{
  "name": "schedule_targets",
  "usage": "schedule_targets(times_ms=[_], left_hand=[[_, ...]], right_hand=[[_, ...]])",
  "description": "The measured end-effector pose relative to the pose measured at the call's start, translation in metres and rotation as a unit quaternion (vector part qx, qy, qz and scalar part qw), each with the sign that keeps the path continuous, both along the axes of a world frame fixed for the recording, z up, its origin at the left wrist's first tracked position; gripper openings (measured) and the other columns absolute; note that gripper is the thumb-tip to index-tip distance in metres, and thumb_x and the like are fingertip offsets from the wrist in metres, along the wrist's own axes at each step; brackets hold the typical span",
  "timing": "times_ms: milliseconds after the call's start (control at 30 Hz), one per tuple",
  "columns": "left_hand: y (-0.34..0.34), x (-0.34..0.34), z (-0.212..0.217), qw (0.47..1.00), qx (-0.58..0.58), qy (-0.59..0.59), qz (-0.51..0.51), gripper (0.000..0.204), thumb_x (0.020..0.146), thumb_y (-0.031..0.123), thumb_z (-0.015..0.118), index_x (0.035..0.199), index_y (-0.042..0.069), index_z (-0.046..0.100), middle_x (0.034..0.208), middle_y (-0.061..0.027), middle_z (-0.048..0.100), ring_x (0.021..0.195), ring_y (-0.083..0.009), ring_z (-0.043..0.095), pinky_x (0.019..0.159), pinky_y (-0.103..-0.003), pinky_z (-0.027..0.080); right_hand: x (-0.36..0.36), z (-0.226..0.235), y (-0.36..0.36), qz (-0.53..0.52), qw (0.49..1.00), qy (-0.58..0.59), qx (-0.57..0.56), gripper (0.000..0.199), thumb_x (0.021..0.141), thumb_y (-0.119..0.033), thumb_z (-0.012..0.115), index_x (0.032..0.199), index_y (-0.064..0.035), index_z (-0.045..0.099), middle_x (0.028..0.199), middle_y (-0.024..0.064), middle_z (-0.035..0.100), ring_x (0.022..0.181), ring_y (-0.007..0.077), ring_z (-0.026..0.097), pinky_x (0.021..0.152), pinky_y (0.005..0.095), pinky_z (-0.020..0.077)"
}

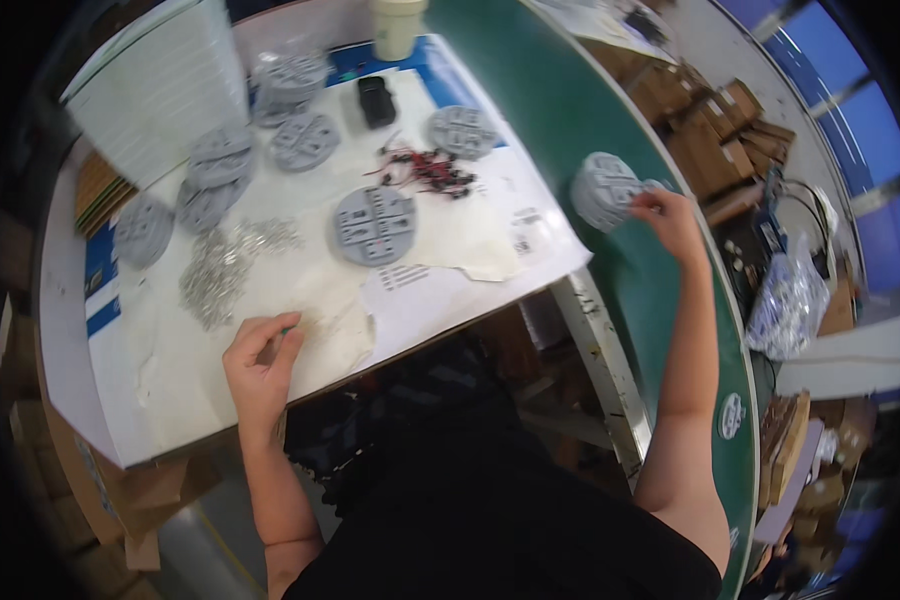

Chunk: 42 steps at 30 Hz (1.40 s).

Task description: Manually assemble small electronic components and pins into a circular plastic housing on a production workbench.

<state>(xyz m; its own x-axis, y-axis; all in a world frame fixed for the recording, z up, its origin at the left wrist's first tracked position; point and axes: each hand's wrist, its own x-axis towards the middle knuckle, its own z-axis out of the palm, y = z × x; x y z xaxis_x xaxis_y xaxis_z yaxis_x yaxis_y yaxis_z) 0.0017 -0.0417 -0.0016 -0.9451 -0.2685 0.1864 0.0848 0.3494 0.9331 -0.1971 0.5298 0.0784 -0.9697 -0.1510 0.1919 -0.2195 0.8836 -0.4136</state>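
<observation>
Step in hand: I judge I am setting a finished grey round plastic disc point(607, 188) on the green conveyor belt point(560, 110), while my other hand keeps a small part ready.
Right hand point(670, 220): arm stretched out well to the right of the centre disc point(374, 225), fingertips clamped on the edge of the grey disc, which rests on or just above the belt; I cannot tell which.
Left hand point(262, 355): curled, resting on the table point(170, 380) below and left of the centre disc, thumb and fingers pinched together on something small and greenish, too small to name.
Centre disc: flat on white paper, face up.
Metal clips point(220, 265): a silvery heap just left of the centre disc.
Red-wired parts point(425, 168): a small tangle just above and right of it.
More grey discs point(220, 170): stacked up and left of it.
Next move: I judge it calls for a clean release on the belt, then reaching back toward the centre disc.
</observation>
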Motion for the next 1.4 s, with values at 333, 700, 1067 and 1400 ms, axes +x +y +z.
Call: schedule_targets(times_ms=[333,700,1067,1400], left_hand=[[0.009,0.010,0.031,0.979,-0.142,0.144,0.018,0.078,0.069,0.017,0.095,0.141,0.008,0.066,0.134,-0.0148,0.064,0.120,-0.0299,0.063,0.103,-0.040,0.051],[-0.002,0.005,0.021,0.976,-0.203,0.016,-0.074,0.084,0.064,0.032,0.097,0.140,0.011,0.065,0.130,-0.0125,0.064,0.119,-0.0335,0.062,0.104,-0.043,0.051],[-0.002,0.003,0.015,0.972,-0.210,0.049,-0.093,0.080,0.066,0.029,0.097,0.137,0.010,0.067,0.132,-0.0132,0.062,0.122,-0.0330,0.061,0.103,-0.041,0.052],[0.003,0.001,0.015,0.979,-0.181,0.030,-0.093,0.076,0.068,0.024,0.095,0.136,0.008,0.066,0.132,-0.0128,0.062,0.120,-0.0319,0.062,0.100,-0.041,0.053]], right_hand=[[0.052,0.026,-0.257,0.456,0.889,-0.012,0.039,0.024,0.082,-0.004,0.075,0.104,-0.0119,0.078,0.096,0.0084,0.074,0.079,0.0303,0.072,0.068,0.0370,0.0566],[-0.017,-0.016,-0.413,0.486,0.866,0.000,0.114,0.012,0.087,-0.015,0.077,0.098,-0.0140,0.077,0.095,0.0074,0.069,0.092,0.0322,0.070,0.076,0.0446,0.0549],[-0.016,-0.028,-0.422,0.439,0.893,-0.057,0.075,0.009,0.088,-0.013,0.072,0.096,-0.0092,0.074,0.102,0.0133,0.074,0.096,0.0372,0.071,0.080,0.0482,0.0564],[0.007,-0.018,-0.405,0.304,0.950,-0.005,-0.069,0.014,0.089,-0.014,0.076,0.092,-0.0010,0.075,0.099,0.0189,0.074,0.088,0.0357,0.072,0.077,0.0426,0.0554]])
